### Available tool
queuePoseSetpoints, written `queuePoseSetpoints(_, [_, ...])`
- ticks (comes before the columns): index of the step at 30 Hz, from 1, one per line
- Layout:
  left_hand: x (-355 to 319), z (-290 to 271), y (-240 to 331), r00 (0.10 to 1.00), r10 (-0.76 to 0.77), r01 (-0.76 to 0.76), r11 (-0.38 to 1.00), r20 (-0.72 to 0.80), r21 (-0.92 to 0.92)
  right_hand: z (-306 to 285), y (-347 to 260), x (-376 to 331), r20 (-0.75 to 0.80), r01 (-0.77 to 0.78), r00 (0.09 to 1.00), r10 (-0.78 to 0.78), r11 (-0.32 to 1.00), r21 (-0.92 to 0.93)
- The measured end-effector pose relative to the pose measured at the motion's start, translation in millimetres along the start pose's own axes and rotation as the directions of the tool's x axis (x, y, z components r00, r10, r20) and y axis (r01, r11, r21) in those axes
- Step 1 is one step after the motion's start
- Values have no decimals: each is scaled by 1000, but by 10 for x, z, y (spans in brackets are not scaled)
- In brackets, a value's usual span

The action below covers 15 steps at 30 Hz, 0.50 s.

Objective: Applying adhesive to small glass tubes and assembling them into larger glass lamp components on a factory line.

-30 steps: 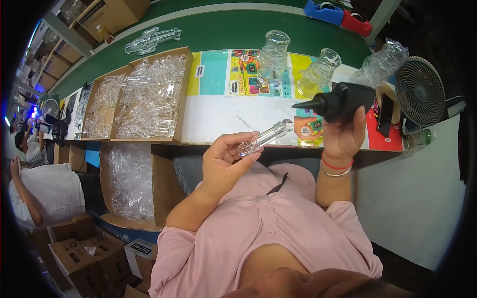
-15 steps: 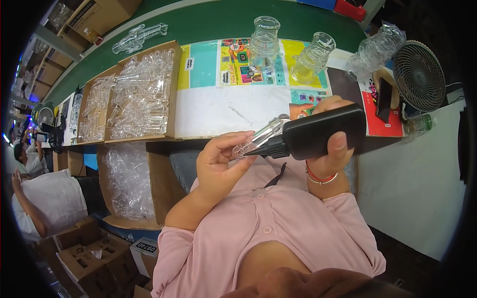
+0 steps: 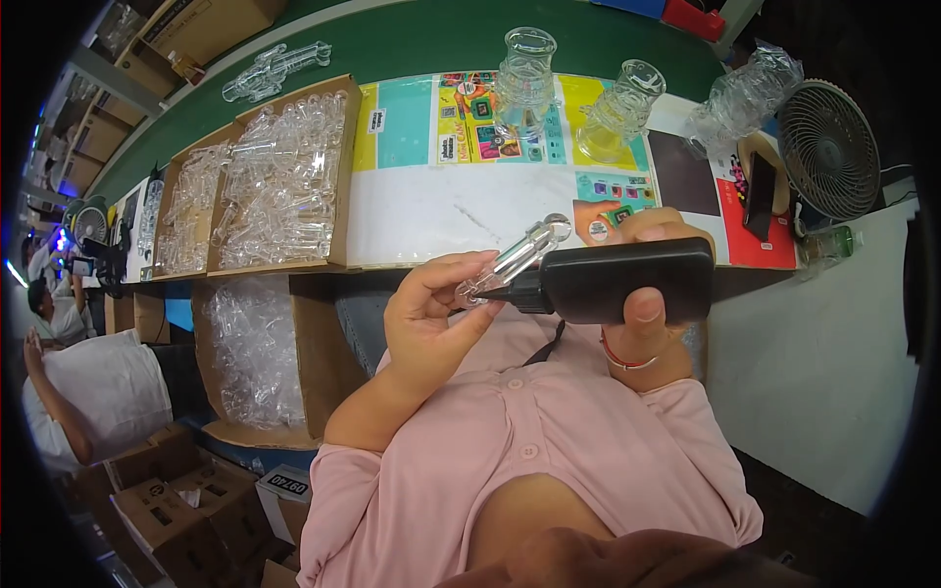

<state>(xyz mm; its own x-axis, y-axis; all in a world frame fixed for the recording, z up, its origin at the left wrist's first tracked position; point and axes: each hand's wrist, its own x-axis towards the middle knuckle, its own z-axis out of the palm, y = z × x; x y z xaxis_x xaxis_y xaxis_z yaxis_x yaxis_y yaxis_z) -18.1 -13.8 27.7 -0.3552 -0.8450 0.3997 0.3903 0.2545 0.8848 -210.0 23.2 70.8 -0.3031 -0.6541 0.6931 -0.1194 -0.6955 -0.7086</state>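
Between thumb and fingers, my left hand (image 3: 431,309) pinches a small clear glass tube piece (image 3: 524,248) with a rounded end, tilted up to the right. My right hand (image 3: 652,294) is closed around a black squeeze bottle (image 3: 627,281), held on its side. The bottle's pointed nozzle (image 3: 508,293) meets the lower end of the glass piece, close to my left fingertips. Whether anything comes out of the nozzle cannot be made out. Both hands are in front of my chest, at the table's near edge.
A cardboard tray (image 3: 343,186) of many clear glass pieces stands at the left. Two larger glass vessels (image 3: 524,83) and a plastic-wrapped one (image 3: 740,98) stand toward the back. At the right are a fan (image 3: 828,152) and a phone (image 3: 759,196). Below, a carton (image 3: 319,358) holds clear plastic bags.
The glass piece has come more into sight, its far end now pointing further up and right. The black bottle has turned slightly and lies more level. Both hands keep their hold.
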Motion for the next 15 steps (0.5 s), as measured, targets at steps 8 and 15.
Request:
queuePoseSetpoints(8, [-3, -4, 22, 1000, 12, -12, 999, 2, 48, -29, 7, 13, 23, -9, 1000, 9, 1000, -2])
queuePoseSetpoints(15, [9, -35, 41, 999, 32, -30, 989, -6, 142, -27, 2, 25, 20, -2, 1000, 3, 1000, -17])
